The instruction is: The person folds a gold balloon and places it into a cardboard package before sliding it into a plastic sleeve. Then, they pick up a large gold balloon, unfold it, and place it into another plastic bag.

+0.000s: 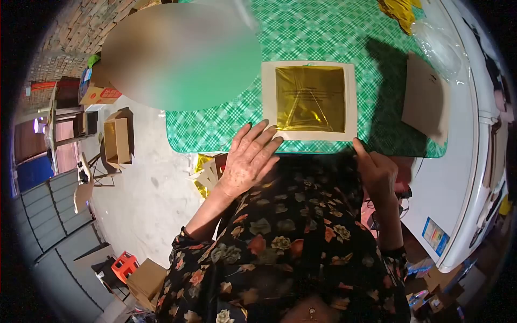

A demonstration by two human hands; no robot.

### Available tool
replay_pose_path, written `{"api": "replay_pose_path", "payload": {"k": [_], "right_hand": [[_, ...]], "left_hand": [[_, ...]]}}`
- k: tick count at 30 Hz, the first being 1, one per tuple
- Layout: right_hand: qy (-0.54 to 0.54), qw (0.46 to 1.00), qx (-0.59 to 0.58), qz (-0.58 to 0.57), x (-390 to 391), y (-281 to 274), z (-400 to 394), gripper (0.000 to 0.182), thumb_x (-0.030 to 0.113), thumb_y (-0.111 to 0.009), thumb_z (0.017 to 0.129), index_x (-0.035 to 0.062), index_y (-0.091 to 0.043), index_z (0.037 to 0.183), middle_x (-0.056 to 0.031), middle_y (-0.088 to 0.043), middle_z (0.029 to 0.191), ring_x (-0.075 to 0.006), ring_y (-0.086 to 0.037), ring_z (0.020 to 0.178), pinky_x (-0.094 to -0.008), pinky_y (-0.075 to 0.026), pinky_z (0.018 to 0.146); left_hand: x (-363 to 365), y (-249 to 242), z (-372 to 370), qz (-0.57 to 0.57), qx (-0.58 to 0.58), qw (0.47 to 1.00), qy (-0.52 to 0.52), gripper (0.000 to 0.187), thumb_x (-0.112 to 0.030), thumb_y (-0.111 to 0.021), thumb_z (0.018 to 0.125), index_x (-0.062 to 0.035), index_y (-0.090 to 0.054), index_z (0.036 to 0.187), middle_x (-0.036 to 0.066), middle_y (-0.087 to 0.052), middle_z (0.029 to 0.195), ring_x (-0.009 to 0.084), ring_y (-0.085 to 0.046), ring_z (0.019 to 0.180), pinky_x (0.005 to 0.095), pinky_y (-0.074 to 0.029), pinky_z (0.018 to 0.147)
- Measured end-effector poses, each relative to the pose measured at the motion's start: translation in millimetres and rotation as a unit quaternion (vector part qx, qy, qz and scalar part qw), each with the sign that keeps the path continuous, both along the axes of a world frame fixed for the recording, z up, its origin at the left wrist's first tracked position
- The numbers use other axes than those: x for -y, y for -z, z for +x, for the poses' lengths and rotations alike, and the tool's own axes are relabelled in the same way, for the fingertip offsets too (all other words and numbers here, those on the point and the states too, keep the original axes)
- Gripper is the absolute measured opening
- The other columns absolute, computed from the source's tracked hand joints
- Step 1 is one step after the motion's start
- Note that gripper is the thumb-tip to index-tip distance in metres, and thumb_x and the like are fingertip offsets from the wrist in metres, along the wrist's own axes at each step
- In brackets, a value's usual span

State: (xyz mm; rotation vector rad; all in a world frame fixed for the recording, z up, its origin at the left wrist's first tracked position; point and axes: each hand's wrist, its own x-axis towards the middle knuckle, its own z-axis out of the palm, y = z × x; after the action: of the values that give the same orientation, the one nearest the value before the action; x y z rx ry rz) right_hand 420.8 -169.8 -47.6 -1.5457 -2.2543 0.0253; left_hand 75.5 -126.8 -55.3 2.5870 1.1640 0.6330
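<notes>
A square sheet of shiny gold foil (315, 99) lies on a larger beige card (270, 99), leaving a border of card around it. The foil is creased, with faint printed lines near its middle. My left hand (250, 156) is open and flat, fingers spread, its fingertips over the card's lower left corner and the foil's edge. At the lower right corner, the extended index finger of my right hand (377, 169) touches the card's edge. The other fingers of that hand are curled and partly hidden, and no held object shows.
The card rests on a green plaid tablecloth (318, 32). Right of it are another beige board (425, 99), clear plastic wrap (439, 51) and crumpled gold foil (399, 13). A white appliance (452, 177) stands alongside. An open cardboard box (118, 140) and red stool (125, 266) are at left.
</notes>
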Motion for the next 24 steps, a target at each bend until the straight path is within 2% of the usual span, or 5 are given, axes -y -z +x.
{"api": "replay_pose_path", "payload": {"k": [3,6,9,15,24], "right_hand": [[-0.009,1.0,-0.017,-0.013,-0.4,0.3,3.4,0.05,-0.005,-0.075,0.075,0.009,-0.075,0.123,-0.0028,-0.044,0.061,-0.0182,-0.049,0.051,-0.0358,-0.04,0.048],[-0.027,1.0,-0.008,0.006,-0.2,9.9,10.3,0.038,0.008,-0.073,0.086,0.0134,-0.074,0.123,-0.0014,-0.044,0.061,-0.0164,-0.048,0.048,-0.0344,-0.041,0.045],[-0.008,0.998,-0.056,0.003,-3.2,7.9,5.8,0.028,0.007,-0.073,0.088,0.0114,-0.075,0.115,-0.0034,-0.046,0.061,-0.0189,-0.05,0.049,-0.0354,-0.041,0.045],[0.029,0.981,-0.186,-0.052,-9.7,0.3,-4.8,0.008,0.009,-0.071,0.094,0.0069,-0.071,0.102,-0.0098,-0.063,0.073,-0.026,-0.064,0.06,-0.0368,-0.048,0.051],[0.103,0.971,-0.15,-0.156,-24.1,-10.2,-14.9,0.013,0.018,-0.068,0.096,0.0072,-0.062,0.092,-0.0116,-0.067,0.081,-0.0336,-0.068,0.068,-0.0432,-0.051,0.059]], "left_hand": [[1.5,2.1,1.8,0.013,0.016,1.0,-0.01,0.046,-0.014,-0.079,0.084,-0.0106,-0.067,0.128,0.009,-0.062,0.14,0.0318,-0.053,0.137,0.0519,-0.039,0.115],[3.0,7.1,-0.3,0.031,0.03,0.999,-0.01,0.038,-0.012,-0.08,0.083,-0.0099,-0.072,0.12,0.008,-0.065,0.135,0.0302,-0.056,0.133,0.0503,-0.041,0.113],[4.1,8.6,0.6,0.027,0.059,0.998,-0.026,0.029,-0.009,-0.079,0.083,-0.0089,-0.075,0.111,0.006,-0.07,0.127,0.029,-0.06,0.128,0.0484,-0.043,0.109],[-0.6,-0.3,9.7,-0.007,0.13,0.99,-0.061,0.019,-0.005,-0.076,0.085,-0.0076,-0.076,0.104,0.006,-0.074,0.111,0.0282,-0.064,0.117,0.0446,-0.045,0.101],[-8.2,-1.8,19.8,0.006,0.146,0.984,-0.104,0.017,-0.006,-0.079,0.081,-0.0095,-0.073,0.096,0.002,-0.071,0.103,0.0242,-0.065,0.102,0.0391,-0.042,0.088]]}}
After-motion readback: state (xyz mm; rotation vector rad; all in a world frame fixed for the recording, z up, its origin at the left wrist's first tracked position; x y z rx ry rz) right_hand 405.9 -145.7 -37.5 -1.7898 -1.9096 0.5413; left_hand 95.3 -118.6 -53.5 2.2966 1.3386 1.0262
